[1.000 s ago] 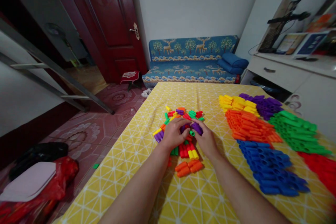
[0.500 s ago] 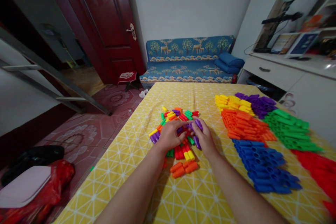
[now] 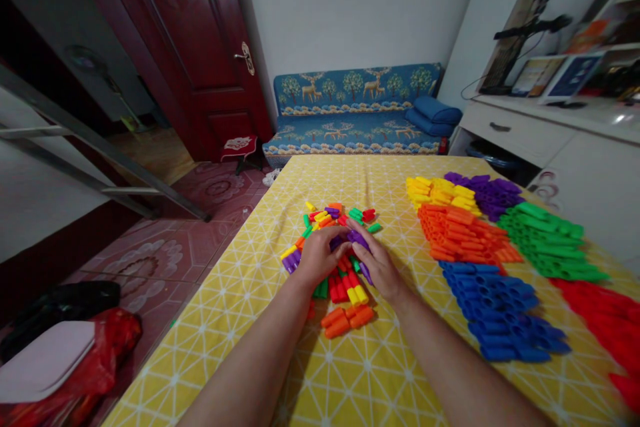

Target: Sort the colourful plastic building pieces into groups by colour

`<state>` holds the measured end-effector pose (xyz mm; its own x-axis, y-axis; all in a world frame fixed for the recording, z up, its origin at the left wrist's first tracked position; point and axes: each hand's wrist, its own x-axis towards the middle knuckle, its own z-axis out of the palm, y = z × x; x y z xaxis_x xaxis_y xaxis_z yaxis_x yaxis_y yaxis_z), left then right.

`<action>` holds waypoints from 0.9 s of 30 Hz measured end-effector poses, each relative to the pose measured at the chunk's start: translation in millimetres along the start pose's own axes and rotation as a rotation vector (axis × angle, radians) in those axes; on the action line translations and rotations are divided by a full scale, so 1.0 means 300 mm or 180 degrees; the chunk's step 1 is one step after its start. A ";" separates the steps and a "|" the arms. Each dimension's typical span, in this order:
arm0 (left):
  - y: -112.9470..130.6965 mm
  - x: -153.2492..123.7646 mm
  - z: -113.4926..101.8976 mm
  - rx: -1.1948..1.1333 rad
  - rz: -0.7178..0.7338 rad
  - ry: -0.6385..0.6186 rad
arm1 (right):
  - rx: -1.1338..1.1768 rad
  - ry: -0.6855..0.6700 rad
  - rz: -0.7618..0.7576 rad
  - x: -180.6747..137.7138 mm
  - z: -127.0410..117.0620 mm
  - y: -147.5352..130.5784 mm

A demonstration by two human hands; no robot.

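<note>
Purple pieces (image 3: 356, 238) sit pinched between both hands over the mixed pile (image 3: 335, 247) near the tabletop's (image 3: 240, 293) left edge; the left hand (image 3: 316, 255) and right hand (image 3: 379, 265) are closed on them, fingertips nearly meeting. Judging by this, joining or picking out purples is underway. Sorted colour rows (image 3: 480, 247) cover the right side; no containers show.

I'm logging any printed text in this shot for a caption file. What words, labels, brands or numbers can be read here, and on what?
None can be read.
The framed boards on the white counter carry print, too small and blurred to read.
The red stool cushion shows a white pattern, no legible letters.
The plastic pieces by the left hand and right hand are unmarked.
</note>
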<state>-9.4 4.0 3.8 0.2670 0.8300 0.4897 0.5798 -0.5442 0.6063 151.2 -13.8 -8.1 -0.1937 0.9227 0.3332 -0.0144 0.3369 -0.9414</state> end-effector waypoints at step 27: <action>0.046 -0.008 -0.049 0.0940 -0.0267 0.0482 | -0.0712 0.1266 0.0136 0.014 -0.034 0.039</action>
<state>-13.2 -7.4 20.1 0.1046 0.8308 0.5467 0.7986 -0.3978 0.4517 160.2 -4.0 -17.2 0.2029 0.9221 0.3295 0.2062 0.2887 -0.9349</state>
